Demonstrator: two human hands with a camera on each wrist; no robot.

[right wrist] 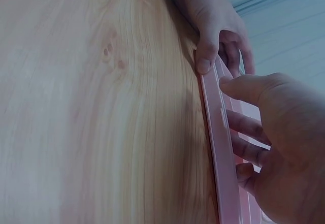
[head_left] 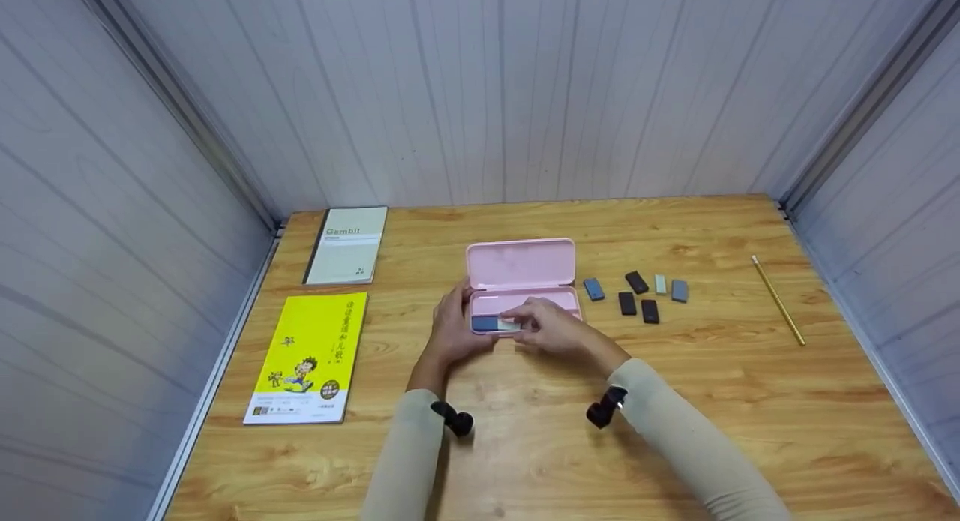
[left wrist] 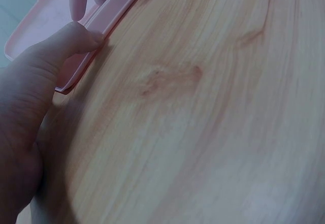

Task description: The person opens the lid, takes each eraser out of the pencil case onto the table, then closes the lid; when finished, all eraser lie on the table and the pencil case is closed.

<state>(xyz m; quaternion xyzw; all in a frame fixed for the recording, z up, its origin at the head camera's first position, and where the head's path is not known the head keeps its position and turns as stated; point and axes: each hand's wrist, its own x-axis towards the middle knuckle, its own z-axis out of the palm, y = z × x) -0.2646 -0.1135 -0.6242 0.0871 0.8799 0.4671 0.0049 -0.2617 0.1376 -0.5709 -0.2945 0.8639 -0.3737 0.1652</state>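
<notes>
Both sleeves reach up from the bottom of the frame to the pink case (head_left: 521,281), lying lid-open at centre on the surface (head_left: 675,401). Left hand (head_left: 450,330) pinches its near rim, thumb curled on the edge; best kept firm. Right hand (head_left: 551,326), fingers loosely bent, touches a blue eraser (head_left: 486,324) inside

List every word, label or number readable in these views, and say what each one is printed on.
"Gambit": printed on the cover of the grey notebook at the back left of the table.
Yellow booklet: a line of characters and small labels near the cartoon, too small and blurred to read.
Pink case, small blocks, pencil: no readable text.
</notes>
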